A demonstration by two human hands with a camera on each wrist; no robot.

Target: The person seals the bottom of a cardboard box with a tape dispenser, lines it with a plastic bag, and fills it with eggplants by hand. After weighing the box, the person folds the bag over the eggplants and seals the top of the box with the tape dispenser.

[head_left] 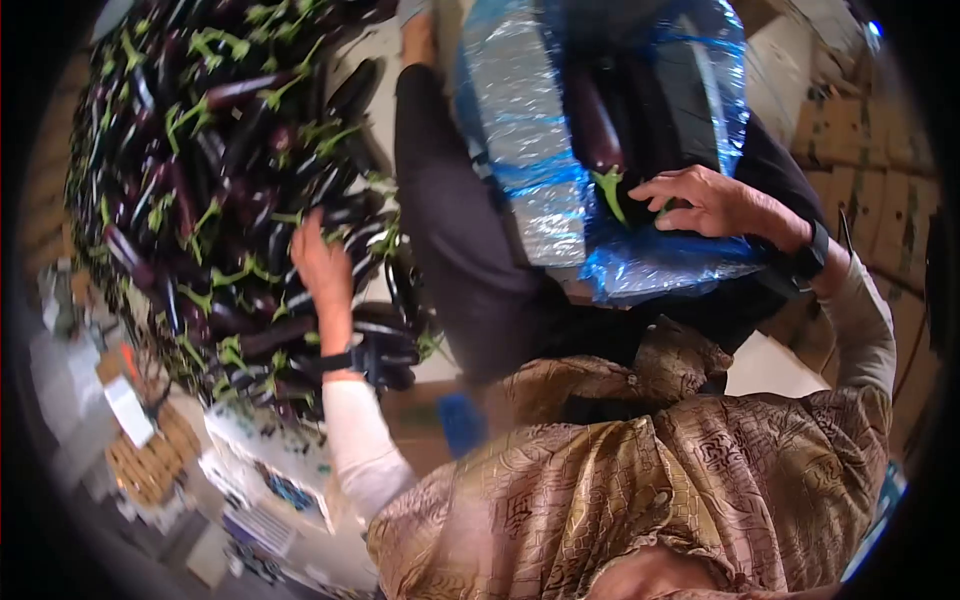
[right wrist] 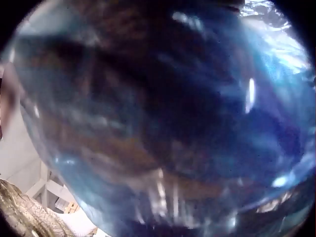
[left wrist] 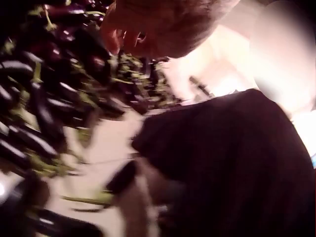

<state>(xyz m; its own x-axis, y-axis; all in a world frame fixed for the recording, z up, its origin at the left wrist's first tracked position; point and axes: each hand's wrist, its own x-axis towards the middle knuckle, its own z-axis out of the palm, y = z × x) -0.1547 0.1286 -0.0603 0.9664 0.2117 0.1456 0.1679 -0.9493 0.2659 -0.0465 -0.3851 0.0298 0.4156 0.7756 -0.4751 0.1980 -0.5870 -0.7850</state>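
Note:
My left hand reaches over a big heap of dark purple eggplants with green stems, its fingertips right among them. In the left wrist view that hand is at the top with loosely bent fingers, above the blurred heap. My right hand is inside a box lined with blue plastic film. Its thumb and fingers are around the green stem end of a dark eggplant lying in the box. Beside it lies another eggplant, green stem toward me. Blue film fills most of the right wrist view.
Film also covers the box's silvery left flap. The box sits between the person's legs in dark trousers. Stacked cardboard boxes stand at the right. A loose eggplant lies near the knee on the pale surface.

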